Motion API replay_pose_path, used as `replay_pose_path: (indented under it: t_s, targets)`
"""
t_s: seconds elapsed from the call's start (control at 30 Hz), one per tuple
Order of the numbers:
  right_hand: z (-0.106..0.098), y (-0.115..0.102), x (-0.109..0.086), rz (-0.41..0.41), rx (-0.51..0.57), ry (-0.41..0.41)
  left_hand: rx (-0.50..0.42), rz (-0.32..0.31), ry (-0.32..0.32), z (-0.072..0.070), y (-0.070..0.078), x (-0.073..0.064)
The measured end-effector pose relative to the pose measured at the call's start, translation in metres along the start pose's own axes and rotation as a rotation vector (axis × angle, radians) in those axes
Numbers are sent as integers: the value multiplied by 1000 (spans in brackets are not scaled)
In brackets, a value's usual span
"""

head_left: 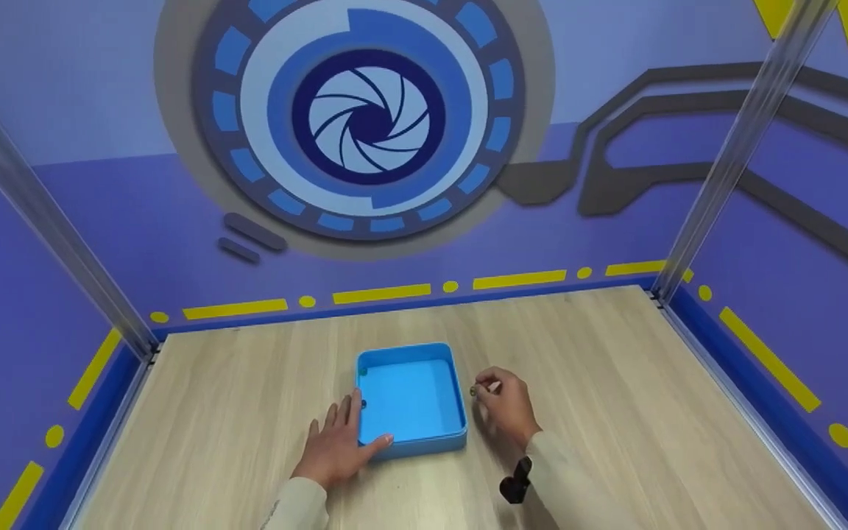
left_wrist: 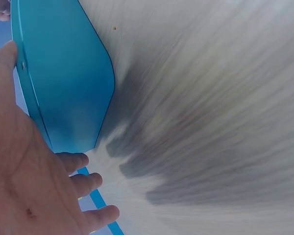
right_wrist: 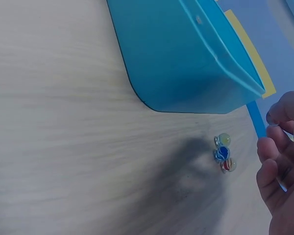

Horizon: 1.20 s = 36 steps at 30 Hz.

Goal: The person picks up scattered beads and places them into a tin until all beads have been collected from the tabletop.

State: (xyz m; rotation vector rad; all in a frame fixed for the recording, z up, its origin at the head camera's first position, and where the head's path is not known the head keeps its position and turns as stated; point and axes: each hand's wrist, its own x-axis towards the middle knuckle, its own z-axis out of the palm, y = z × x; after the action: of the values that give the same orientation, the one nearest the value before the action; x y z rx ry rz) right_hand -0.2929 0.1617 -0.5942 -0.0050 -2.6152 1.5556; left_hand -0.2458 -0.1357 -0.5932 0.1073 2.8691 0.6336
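A square blue box (head_left: pixel 413 446) with an open top stands on the table. Against its left inner wall lie a green marble (head_left: pixel 363 371) and a dark marble (head_left: pixel 364 404). My left hand (head_left: pixel 336 449) rests at the box's near left corner, thumb on the near rim, other fingers spread and fairly straight along the left side. Just right of the box, my right hand (head_left: pixel 506 403) pinches a small marble (head_left: pixel 473 391) between thumb and forefinger. Below that hand, the right wrist view has a yellowish marble (right_wrist: pixel 224 139), a blue marble (right_wrist: pixel 222 153) and a red-striped marble (right_wrist: pixel 229 165) on the table.
The wooden table (head_left: pixel 247 383) is bounded by a blue-purple printed back wall (head_left: pixel 122 221) and side walls. Metal posts (head_left: pixel 748 147) rise at the back corners. A black wrist strap (head_left: pixel 516 482) sits on the right sleeve.
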Motion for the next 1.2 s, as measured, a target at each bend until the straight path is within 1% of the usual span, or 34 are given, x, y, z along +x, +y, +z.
replay_pose_path:
  t_s: [0.17,0.43,0.67,0.93,1.1,1.2]
  targets:
    - [2,-2,-2,-23,6,7,5,6,-3,0,-1,1]
    - [3,-7,-3,-29,37,6,-11,8,-8,-3,-1,0]
    - [0,-11,-2,-3,60,9,0,26,-4,-4,0,0]
    - [3,-13,1,-6,59,12,-3,16,-19,-4,0,2]
    - [4,-15,1,-20,49,10,-14,11,-20,-2,0,2]
    - [5,-16,1,-12,47,3,-19,11,-18,-2,0,2]
